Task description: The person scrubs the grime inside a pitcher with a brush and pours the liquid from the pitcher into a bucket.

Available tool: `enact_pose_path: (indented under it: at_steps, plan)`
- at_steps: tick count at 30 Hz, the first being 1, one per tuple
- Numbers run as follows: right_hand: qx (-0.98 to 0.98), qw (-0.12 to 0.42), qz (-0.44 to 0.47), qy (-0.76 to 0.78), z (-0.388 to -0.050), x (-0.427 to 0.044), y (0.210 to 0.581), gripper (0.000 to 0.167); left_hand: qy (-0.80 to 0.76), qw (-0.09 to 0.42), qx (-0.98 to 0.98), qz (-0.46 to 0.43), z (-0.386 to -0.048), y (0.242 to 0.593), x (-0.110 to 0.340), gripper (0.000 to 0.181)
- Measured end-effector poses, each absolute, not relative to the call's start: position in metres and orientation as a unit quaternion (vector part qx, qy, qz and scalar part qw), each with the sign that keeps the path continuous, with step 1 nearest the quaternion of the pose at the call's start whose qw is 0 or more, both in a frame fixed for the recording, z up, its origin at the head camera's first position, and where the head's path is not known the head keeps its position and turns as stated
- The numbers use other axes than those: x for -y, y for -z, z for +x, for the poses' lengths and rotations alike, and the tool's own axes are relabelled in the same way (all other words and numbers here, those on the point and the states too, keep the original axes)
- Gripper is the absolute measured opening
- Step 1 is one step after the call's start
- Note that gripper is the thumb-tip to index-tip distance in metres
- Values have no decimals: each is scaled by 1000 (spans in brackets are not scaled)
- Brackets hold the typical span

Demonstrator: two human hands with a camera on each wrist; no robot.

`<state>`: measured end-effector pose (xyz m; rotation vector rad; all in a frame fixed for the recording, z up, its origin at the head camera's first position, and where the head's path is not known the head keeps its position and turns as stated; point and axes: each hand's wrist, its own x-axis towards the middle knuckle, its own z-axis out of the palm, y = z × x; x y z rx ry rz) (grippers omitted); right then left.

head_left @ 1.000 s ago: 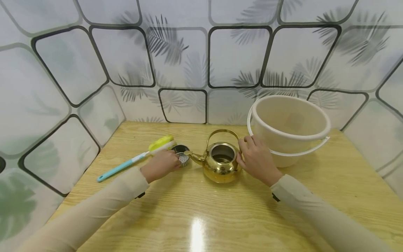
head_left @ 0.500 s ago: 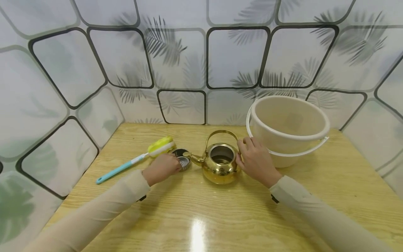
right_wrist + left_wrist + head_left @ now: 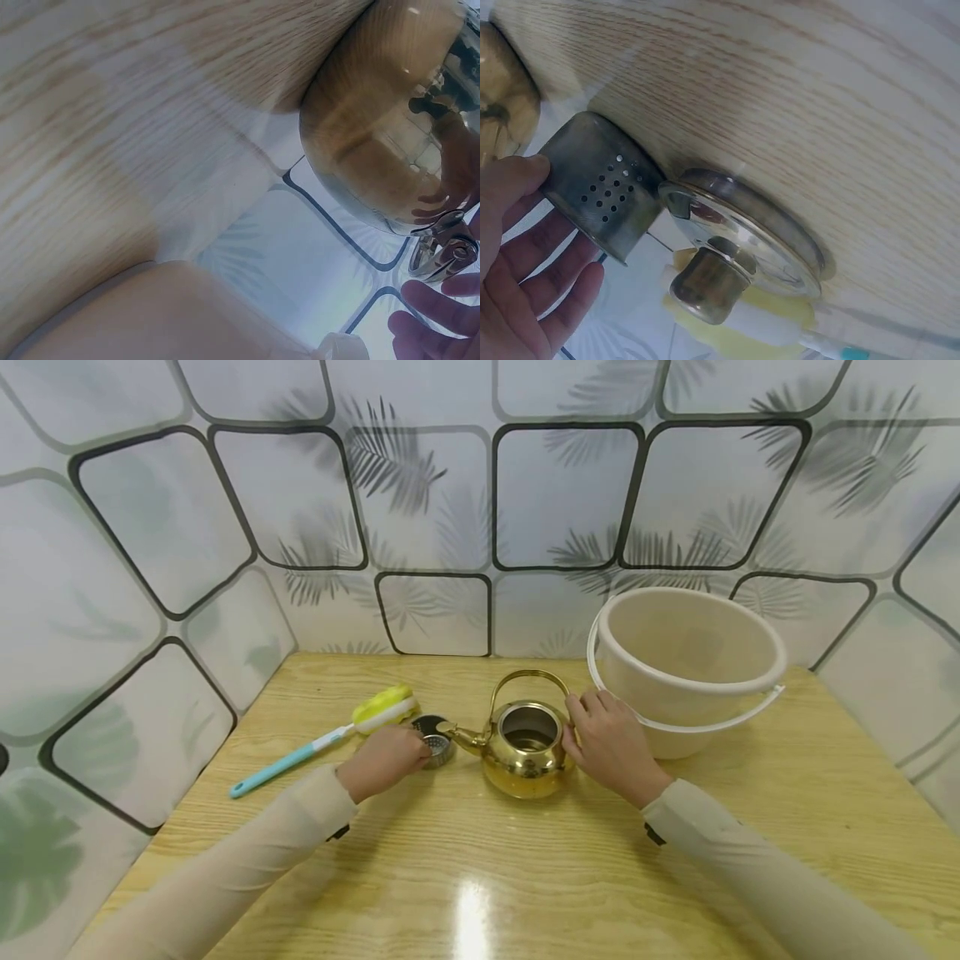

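Note:
A gold-coloured kettle stands on the table without its lid on, its spout pointing left and its handle upright. My right hand touches the kettle's right side near the handle's hinge; its fingers look loosely extended in the right wrist view. My left hand holds a small perforated metal strainer just left of the spout, thumb on one side and fingers behind it. Beside the strainer lies the round kettle lid with its knob, partly hidden by the hand in the head view.
Left of the hand lies a bottle brush with a yellow sponge head and blue handle. A white bucket with its handle hanging down stands at the back right. Patterned walls rise behind the wooden table and on both sides.
The left hand and the strainer have shifted slightly toward the person and lower beside the spout. The kettle and right hand have stayed in place.

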<state>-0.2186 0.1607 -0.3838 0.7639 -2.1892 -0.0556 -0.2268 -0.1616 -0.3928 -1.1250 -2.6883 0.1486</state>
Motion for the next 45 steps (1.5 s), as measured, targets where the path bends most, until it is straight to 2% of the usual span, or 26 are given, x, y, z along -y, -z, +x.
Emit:
enact_pose_path:
  at_steps: [6,13,22,26,33,36,45]
  plan:
    - [865,399,303,15,-219,-161,384,23,-54,143,913,-380,-224,393,167,8]
    - [863,401,306,14,-220,-161,385,22,-29,155,933,-324,-210,373,187,19]
    - [866,396,305,12,-220,-163,384,20,-25,203,953,-224,-211,355,245,31]
    - [866,395,306,11,-221,-164,384,21,-40,181,963,-196,-214,360,267,33]
    - [864,395,311,13,-222,-163,383,20,-83,90,978,-168,-219,376,285,41]
    - [864,395,311,11,-222,-163,383,19,-83,71,980,-168,-221,382,288,42]
    - [865,393,311,14,-222,-164,382,18,-62,56,981,-177,-225,394,294,20]
